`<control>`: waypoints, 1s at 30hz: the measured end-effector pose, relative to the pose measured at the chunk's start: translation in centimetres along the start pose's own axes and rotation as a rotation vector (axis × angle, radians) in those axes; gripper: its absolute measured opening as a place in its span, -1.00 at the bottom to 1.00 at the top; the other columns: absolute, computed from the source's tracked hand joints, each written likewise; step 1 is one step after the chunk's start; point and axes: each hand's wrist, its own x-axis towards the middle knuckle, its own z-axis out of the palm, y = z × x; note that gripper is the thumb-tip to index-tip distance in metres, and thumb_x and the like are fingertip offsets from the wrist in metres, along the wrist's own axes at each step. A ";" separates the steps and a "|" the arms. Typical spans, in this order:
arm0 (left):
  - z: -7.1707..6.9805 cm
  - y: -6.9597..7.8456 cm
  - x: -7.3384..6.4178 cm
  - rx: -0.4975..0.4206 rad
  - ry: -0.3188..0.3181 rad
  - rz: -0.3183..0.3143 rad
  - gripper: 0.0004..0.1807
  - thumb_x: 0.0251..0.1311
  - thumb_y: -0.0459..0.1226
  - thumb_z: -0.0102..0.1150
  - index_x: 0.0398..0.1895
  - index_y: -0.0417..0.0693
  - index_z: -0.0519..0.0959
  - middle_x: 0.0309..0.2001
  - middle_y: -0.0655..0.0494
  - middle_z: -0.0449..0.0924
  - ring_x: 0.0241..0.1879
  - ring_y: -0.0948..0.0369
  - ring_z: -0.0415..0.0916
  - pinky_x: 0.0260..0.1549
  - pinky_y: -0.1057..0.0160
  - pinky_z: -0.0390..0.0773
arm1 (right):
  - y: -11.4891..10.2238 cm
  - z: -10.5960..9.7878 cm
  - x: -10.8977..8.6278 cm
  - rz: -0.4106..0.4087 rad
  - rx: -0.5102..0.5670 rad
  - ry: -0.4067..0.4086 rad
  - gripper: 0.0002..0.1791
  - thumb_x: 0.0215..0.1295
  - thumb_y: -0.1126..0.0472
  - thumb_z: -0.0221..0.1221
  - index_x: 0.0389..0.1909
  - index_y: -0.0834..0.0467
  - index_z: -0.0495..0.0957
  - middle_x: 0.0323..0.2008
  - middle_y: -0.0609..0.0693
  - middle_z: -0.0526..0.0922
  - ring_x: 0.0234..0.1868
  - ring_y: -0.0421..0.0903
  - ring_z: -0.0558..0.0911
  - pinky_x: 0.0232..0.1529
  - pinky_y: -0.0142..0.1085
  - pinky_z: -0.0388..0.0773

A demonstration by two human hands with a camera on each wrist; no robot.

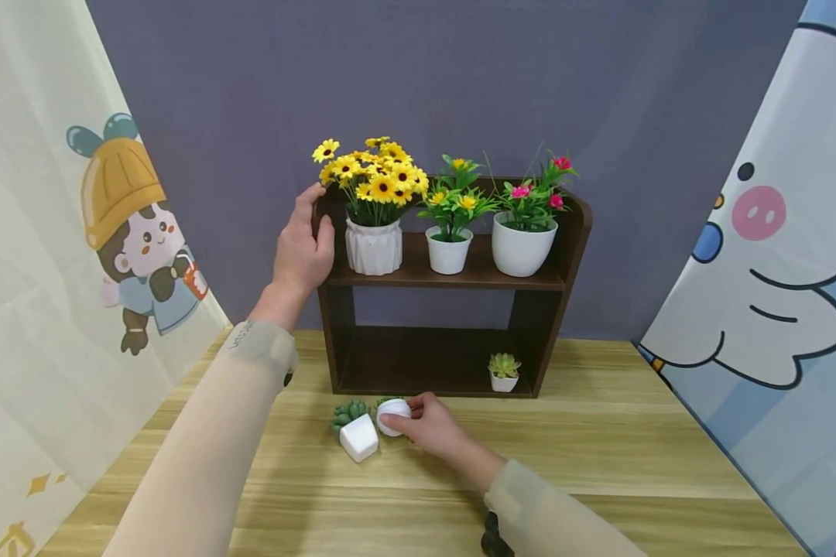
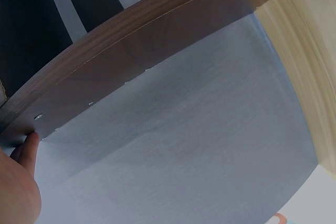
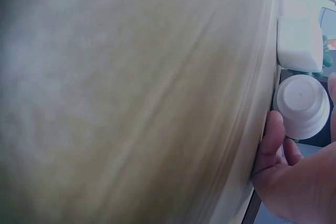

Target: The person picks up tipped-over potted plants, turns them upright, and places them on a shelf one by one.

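My left hand (image 1: 304, 251) holds the upper left side of a dark brown two-tier shelf (image 1: 453, 285). In the left wrist view its fingertip touches the shelf's side panel (image 2: 142, 51). Down on the table, my right hand (image 1: 435, 425) pinches a small round white succulent pot (image 1: 394, 418), thumb on the near side. The pot lies tipped, its base facing the right wrist camera. Just left of it, a square white pot (image 1: 359, 439) with a green succulent (image 1: 351, 414) lies on its side. Most of the round pot's plant is hidden.
On the upper tier stand a yellow-flowered pot (image 1: 375, 247), a smaller yellow-flowered pot (image 1: 449, 251) and a pink-flowered pot (image 1: 524, 246). A light green succulent (image 1: 505, 371) sits at the lower tier's right. Printed curtains flank the wooden table (image 1: 599, 433).
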 end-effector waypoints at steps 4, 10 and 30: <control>0.0 0.0 0.0 0.000 0.003 0.002 -0.43 0.70 -0.17 -0.17 0.69 0.04 0.25 0.67 -0.04 0.35 -0.59 -0.02 0.24 -0.39 -0.03 0.36 | 0.0 0.1 0.1 0.000 -0.010 0.002 -0.25 0.34 -0.07 0.52 0.24 0.40 0.50 0.00 0.21 0.71 -0.18 -0.08 0.69 -0.20 -0.24 0.69; 0.0 0.1 0.0 -0.007 -0.004 0.002 -0.43 0.70 -0.17 -0.15 0.69 0.06 0.25 0.67 -0.05 0.35 -0.51 -0.16 0.37 -0.35 -0.10 0.42 | 0.3 0.0 0.2 0.003 -0.007 0.000 -0.29 0.35 -0.02 0.52 0.24 0.41 0.50 0.00 0.20 0.70 -0.19 -0.09 0.67 -0.20 -0.26 0.68; -0.1 0.0 0.0 -0.010 -0.009 -0.010 -0.43 0.70 -0.15 -0.16 0.69 0.07 0.24 0.67 -0.09 0.35 -0.36 -0.22 0.48 -0.20 -0.23 0.53 | 1.0 -1.2 0.0 -0.051 -0.012 -0.079 -0.34 0.26 0.13 0.57 0.23 0.34 0.51 0.08 0.21 0.67 -0.02 0.00 0.63 -0.22 -0.23 0.66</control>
